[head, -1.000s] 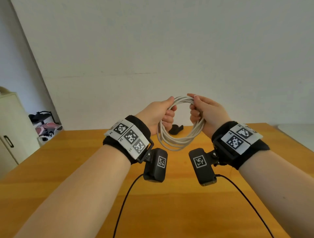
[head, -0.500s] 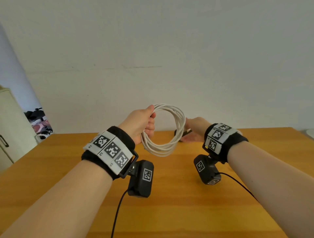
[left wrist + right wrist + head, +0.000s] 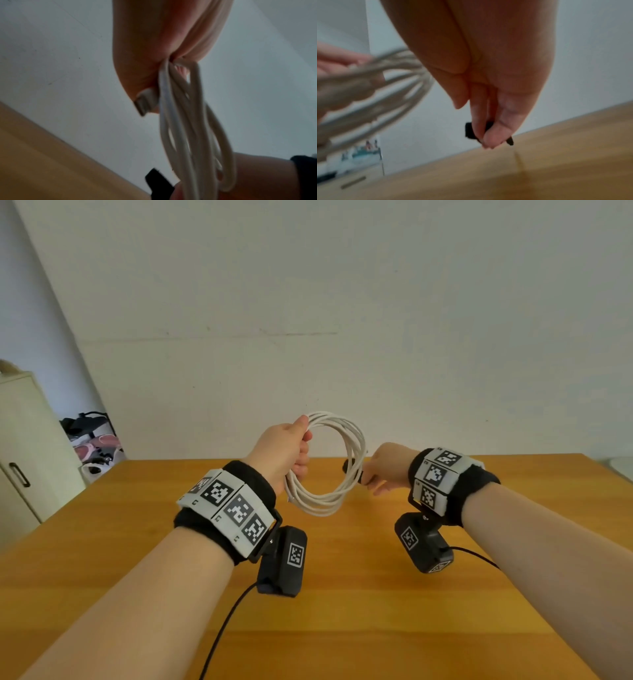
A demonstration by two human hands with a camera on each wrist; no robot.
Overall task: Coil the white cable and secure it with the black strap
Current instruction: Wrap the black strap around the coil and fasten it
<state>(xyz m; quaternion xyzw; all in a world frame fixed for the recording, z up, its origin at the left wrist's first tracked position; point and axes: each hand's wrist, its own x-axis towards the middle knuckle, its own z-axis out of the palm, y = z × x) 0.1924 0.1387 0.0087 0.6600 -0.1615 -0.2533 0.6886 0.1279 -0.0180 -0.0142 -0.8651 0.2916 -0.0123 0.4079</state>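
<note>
Above the wooden table, the left hand is gripping the finished white cable coil; the right hand is pinching the black strap, wrapping still pending.

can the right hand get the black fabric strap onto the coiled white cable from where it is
Probably yes: the right hand pinches the black fabric strap right beside the coiled white cable, which the left hand holds up above the wooden table, nothing between.
</note>
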